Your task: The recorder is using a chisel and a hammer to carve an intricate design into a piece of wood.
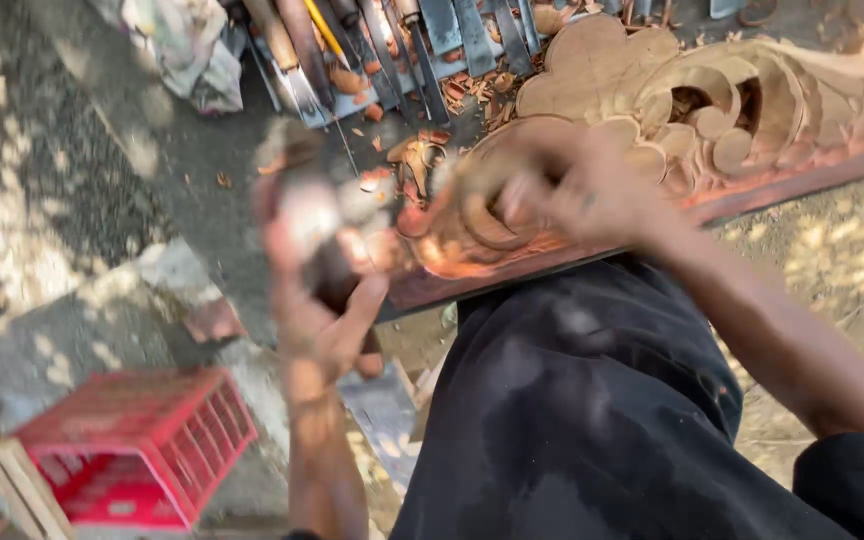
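Observation:
A long carved wooden panel (652, 90) with scrolls and leaf shapes lies slanted across my lap, which is covered in dark cloth (572, 400). My left hand (322, 310) is raised at centre left and grips a blurred, dark wooden mallet (304, 215) by its handle, just left of the panel's near end. My right hand (582, 190) rests with curled fingers on the carved scroll at the panel's lower left. Motion blur hides whether it holds a tool.
A row of chisels and gouges (392, 40) lies on the ground beyond the panel, among wood shavings (422, 150). A red plastic crate (142, 450) stands at lower left beside wooden slats. A crumpled cloth (182, 40) lies at top left on the dirt and concrete ground.

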